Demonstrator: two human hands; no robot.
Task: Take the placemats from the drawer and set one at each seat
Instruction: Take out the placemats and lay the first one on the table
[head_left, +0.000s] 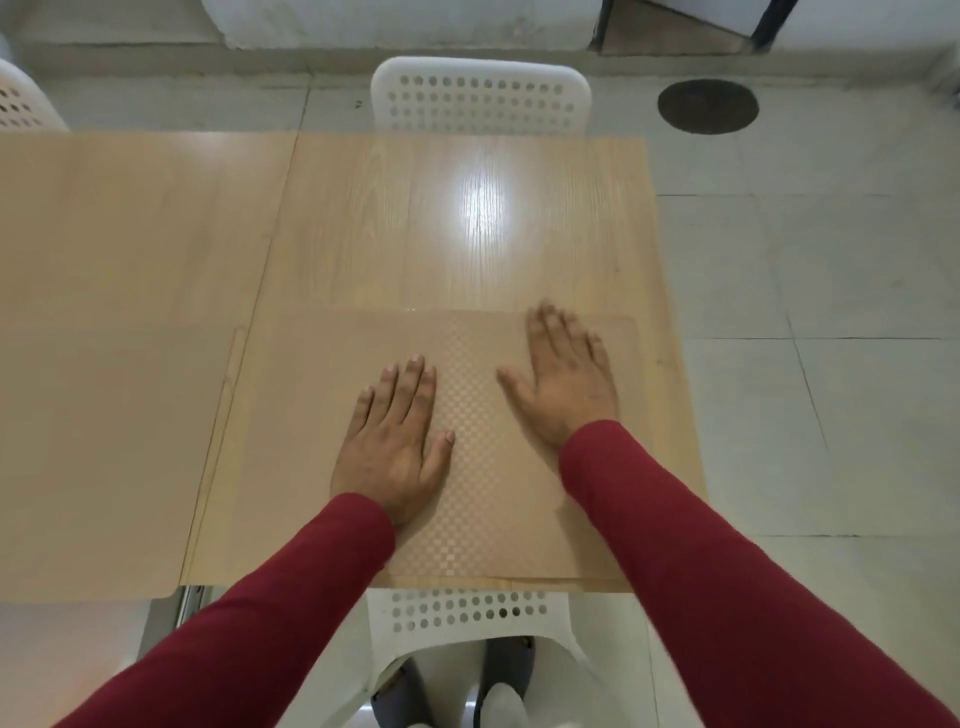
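A tan placemat (483, 467) with a fine checked weave lies flat on the near side of the light wooden table (415, 218), in front of the near chair. My left hand (397, 441) rests palm down on the mat's left part, fingers straight. My right hand (563, 374) lies flat on its right part, fingers spread and slightly blurred. Neither hand grips anything. Another mat-like sheet (104, 457) lies on the adjoining table to the left.
A white perforated chair (480, 96) stands at the table's far side and another (467, 610) at the near side below my arms. A third white chair (21, 98) shows at far left. Tiled floor lies to the right, with a dark round cover (707, 106).
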